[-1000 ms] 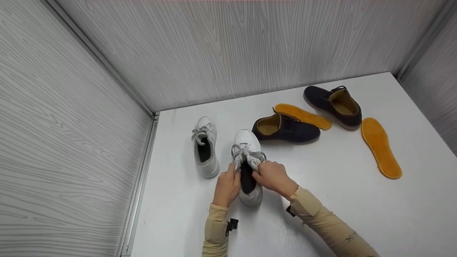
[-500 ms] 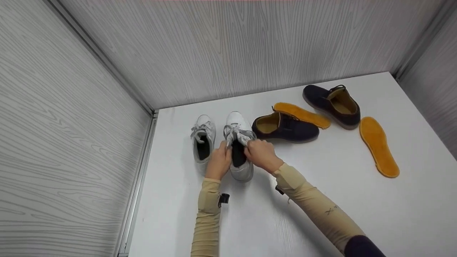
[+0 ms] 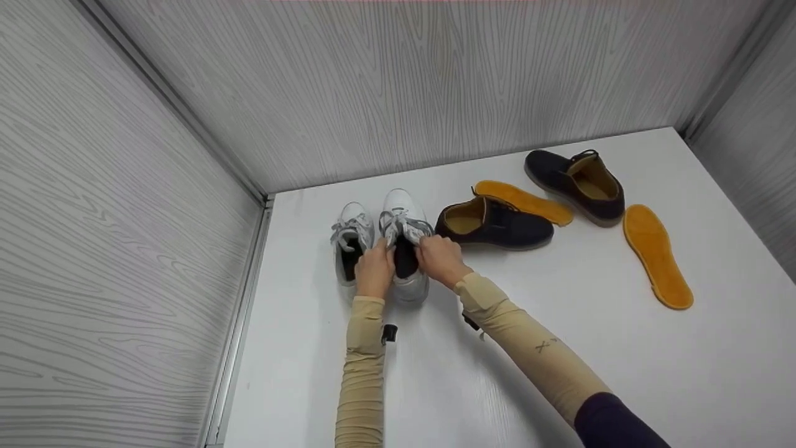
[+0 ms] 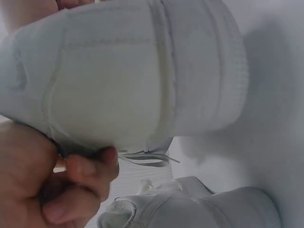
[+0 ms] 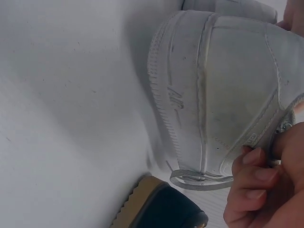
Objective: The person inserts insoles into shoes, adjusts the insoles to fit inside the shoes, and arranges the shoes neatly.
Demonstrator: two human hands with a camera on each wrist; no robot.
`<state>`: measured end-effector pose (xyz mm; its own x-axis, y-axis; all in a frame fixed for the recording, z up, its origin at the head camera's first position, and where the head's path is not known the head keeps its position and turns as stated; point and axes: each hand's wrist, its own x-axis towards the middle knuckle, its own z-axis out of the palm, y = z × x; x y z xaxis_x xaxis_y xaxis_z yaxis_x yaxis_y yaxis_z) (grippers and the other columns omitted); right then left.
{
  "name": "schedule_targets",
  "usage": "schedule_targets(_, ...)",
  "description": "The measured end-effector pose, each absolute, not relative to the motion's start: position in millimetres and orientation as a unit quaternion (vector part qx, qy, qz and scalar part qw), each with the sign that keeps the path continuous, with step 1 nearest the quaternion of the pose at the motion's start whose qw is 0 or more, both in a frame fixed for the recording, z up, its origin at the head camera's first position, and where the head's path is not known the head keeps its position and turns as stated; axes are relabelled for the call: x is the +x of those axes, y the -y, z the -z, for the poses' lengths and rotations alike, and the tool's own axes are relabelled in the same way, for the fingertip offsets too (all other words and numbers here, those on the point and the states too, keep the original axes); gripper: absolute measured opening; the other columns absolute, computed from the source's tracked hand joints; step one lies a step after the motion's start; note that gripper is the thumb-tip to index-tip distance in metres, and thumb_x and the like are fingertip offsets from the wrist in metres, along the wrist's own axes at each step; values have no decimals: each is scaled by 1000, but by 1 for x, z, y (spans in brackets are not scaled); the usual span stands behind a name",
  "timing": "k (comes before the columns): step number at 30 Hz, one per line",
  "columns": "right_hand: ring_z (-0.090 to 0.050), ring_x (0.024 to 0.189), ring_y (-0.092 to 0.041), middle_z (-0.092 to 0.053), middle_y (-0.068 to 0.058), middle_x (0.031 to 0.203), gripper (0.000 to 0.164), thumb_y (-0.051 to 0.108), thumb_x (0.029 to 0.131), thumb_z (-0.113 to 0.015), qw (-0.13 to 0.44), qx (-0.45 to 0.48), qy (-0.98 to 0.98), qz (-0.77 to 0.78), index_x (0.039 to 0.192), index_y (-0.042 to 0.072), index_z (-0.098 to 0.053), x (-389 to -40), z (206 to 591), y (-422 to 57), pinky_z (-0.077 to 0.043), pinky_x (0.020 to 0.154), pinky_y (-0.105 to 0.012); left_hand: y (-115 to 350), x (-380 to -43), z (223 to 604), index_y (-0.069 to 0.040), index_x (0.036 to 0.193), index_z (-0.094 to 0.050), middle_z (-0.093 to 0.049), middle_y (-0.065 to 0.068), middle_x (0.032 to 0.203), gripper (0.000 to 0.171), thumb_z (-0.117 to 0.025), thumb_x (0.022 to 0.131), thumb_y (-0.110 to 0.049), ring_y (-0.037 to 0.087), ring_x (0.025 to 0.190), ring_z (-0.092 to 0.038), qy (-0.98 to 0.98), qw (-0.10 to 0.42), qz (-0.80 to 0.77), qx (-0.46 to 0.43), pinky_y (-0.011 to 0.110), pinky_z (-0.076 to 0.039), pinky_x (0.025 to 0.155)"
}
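Observation:
In the head view, a white sneaker with grey laces points its toe at the back wall. My left hand pinches the left side of its opening, and my right hand pinches the right side. The dark inside shows between them. From the right wrist, the curled fingers grip the collar, and a shadow lies below the sole; whether it touches the table I cannot tell. A second white sneaker stands close on the left, partly covered by my left hand.
Right of the held sneaker lies a dark lace-up shoe, with an orange insole behind it. Another dark shoe and a second orange insole are farther right on the white table. Grey wood-grain panels enclose the table.
Both hands have carried the white sneaker away from the body and leftward, until it stands beside the other white sneaker. The dark shoes and the insoles have stayed where they were.

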<state>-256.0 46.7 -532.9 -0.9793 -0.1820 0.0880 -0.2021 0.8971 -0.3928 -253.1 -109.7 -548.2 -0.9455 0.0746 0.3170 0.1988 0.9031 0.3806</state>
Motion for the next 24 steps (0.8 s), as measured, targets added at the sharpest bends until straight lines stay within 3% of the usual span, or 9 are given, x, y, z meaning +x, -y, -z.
schedule_targets(5,-68,80,-44,-71,-23,92,27,21,98,-54,29,86,971,-222,93,-2,-68,-264,540,-41,-53,64,-55,109,-260,547,-4,86,-71,-70,20,75,23,-67,94,-25,41,64,-66,971,193,130,-59,52,-50,54)
schedule_targets(13,-68,87,-45,-70,-26,95,26,22,98,-60,30,47,961,-271,98,-3,-70,-270,553,-35,-54,71,-55,108,-269,560,-5,82,-74,-70,17,71,24,-71,91,-26,38,62,-67,972,210,92,-53,49,-51,54)
schedule_targets(18,-68,86,-44,-70,-25,93,23,19,97,-62,37,39,953,-298,93,-3,-70,-273,556,-35,-54,71,-53,107,-274,565,-6,78,-74,-69,15,68,24,-71,91,-26,36,59,-66,969,223,88,-63,47,-51,52)
schedule_targets(24,-70,76,-34,-69,-16,78,23,16,98,-61,23,52,946,-319,81,1,-67,-277,555,-35,-55,67,-44,111,-278,568,-4,76,-74,-67,16,65,29,-71,91,-28,35,56,-64,968,231,73,-65,46,-50,50)
